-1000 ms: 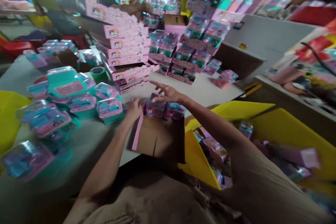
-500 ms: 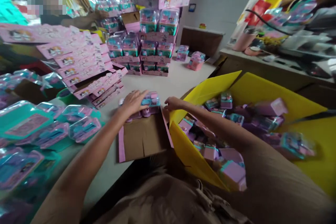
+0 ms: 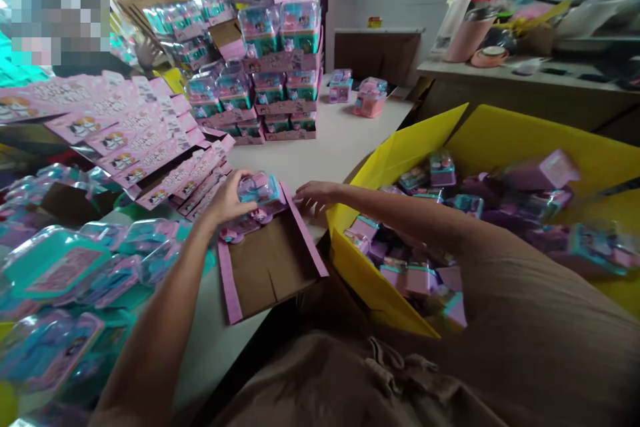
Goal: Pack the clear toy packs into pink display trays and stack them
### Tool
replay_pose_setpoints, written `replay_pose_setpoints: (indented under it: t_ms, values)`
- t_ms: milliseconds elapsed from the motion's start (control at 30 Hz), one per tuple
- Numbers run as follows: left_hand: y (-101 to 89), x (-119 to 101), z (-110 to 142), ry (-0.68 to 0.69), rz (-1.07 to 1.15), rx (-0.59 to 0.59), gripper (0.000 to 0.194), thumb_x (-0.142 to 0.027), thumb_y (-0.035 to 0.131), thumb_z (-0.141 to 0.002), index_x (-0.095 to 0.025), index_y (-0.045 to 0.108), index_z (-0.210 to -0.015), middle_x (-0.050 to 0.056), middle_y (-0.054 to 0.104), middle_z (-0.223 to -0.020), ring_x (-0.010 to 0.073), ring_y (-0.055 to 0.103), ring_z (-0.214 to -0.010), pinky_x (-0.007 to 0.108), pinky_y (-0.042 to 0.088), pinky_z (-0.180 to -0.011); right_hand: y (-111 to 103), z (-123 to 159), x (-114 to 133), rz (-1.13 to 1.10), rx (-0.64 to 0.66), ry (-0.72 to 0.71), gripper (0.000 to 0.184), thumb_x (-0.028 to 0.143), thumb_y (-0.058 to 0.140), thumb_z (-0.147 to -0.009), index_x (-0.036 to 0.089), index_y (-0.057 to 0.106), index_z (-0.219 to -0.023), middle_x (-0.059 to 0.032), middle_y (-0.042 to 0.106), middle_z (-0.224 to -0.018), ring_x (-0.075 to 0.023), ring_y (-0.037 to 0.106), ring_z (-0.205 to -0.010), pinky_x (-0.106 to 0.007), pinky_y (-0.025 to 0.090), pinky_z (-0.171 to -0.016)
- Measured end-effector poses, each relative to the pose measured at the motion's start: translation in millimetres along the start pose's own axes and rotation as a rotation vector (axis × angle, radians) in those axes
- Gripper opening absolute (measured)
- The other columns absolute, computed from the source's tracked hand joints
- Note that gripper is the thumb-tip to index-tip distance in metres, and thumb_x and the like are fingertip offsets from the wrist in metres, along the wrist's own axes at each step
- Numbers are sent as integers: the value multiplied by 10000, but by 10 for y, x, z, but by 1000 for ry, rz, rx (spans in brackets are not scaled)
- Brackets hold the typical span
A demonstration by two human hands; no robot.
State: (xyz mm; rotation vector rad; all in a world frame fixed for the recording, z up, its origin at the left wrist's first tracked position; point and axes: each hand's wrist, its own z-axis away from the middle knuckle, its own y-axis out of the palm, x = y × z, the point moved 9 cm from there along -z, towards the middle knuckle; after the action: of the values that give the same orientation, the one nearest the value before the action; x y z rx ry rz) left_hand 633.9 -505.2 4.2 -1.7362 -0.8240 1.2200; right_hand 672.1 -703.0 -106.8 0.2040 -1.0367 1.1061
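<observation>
A pink-edged cardboard display tray (image 3: 273, 267) lies in front of me, with small plastic toy cases (image 3: 261, 188) at its far end; their lids are clear. My left hand (image 3: 233, 203) curls its thumb and fingers round one of these cases from the left. Just outside the tray's right wall is my right hand (image 3: 315, 195), fingers stretched and somewhat apart, with nothing seen in it. The near part of the tray shows bare brown cardboard.
At right stands a yellow bin (image 3: 400, 160) of loose cases. Stacked filled trays (image 3: 285, 60) rise behind, pink folded trays (image 3: 125, 133) lean at left, and teal cases (image 3: 60, 273) cover the left side. Across the table, a co-worker's hand (image 3: 147, 53) shows.
My left hand has gone from lying over the cases to curling round one. My right hand's fingers have straightened beside the tray. The co-worker's hand has moved left, and my view has shifted.
</observation>
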Motion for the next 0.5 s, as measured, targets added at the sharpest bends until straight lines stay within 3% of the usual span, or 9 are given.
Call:
replay_pose_setpoints:
  t_ms: [100, 267, 367, 500]
  values:
    - [29, -51, 9, 0, -41, -56, 580, -322, 694, -715, -178, 537, -1255, 104, 649, -1261, 295, 633, -1193, 432, 526, -1077, 84, -30, 23, -111, 9, -24, 271, 337, 587, -1051, 134, 609, -1229, -138, 753, -1080, -196, 740, -828, -302, 647, -636]
    - [31, -279, -7, 89, -65, -39, 623, -319, 677, -726, -182, 574, -1325, 90, 595, -1208, 295, 621, -1157, 444, 532, -1064, 166, -195, -27, 41, -94, 63, 565, 334, 722, -979, 145, 480, -1453, -105, 753, -1032, -204, 737, -786, -317, 662, -616]
    - [-149, -319, 13, 113, -76, -52, 637, -340, 682, -737, -215, 590, -1355, 71, 577, -1182, 291, 617, -1140, 449, 533, -1066, 245, -303, -6, 117, -82, 94, 487, 252, 725, -950, 129, 545, -1385, -65, 742, -851, -212, 729, -673, -333, 655, -591]
    - [-405, -252, 76, 140, -30, -177, 614, -367, 664, -764, -228, 585, -1357, 79, 590, -1242, 305, 609, -1207, 457, 518, -1096, 317, -427, 68, 242, -86, 109, 333, 174, 706, -923, 59, 630, -1226, -72, 704, -690, -250, 733, -646, -319, 626, -576]
